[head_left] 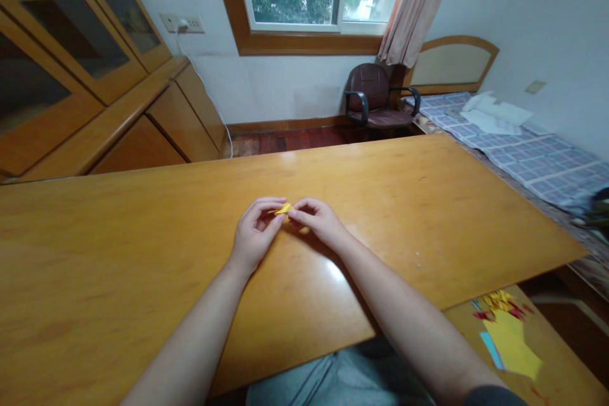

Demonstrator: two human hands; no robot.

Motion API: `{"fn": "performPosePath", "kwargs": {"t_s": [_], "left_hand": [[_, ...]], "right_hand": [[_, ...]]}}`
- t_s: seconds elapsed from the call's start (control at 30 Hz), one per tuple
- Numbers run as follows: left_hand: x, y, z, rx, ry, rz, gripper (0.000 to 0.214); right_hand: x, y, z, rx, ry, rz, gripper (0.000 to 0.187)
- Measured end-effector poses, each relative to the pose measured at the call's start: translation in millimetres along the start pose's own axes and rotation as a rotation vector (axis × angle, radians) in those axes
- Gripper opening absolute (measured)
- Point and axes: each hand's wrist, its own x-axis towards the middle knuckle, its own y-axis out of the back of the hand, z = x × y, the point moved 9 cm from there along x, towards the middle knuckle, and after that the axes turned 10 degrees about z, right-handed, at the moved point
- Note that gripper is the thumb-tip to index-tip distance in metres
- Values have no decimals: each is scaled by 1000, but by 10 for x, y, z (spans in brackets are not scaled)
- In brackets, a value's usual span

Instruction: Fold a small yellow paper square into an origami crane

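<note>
A small folded piece of yellow paper (284,209) is pinched between both my hands over the middle of the wooden table (118,247). My left hand (254,233) curls its fingers round the paper's left side. My right hand (318,221) grips the right side with thumb and fingertips. Most of the paper is hidden by my fingers.
A lower surface at the bottom right holds yellow paper sheets (511,342) and small coloured scraps (499,306). A dark office chair (375,98) stands under the window. A bed (523,146) lies at the right, wooden cabinets (85,76) at the left.
</note>
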Motion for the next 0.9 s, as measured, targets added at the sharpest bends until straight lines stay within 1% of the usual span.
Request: {"fn": "performPosePath", "kwargs": {"t_s": [0.27, 0.47, 0.7, 0.9], "left_hand": [[-21, 41, 71, 61, -45, 71, 4], [-23, 64, 91, 86, -74, 106, 3], [-26, 88, 107, 44, -55, 147, 3], [-16, 106, 109, 11, -43, 160, 5]], "right_hand": [[-38, -68, -8, -36, 39, -28, 34], [-60, -74, -53, -129, 143, -14, 30], [-88, -65, -171, -271, 288, 30, 29], [-96, -44, -217, -295, 328, 55, 28]]}}
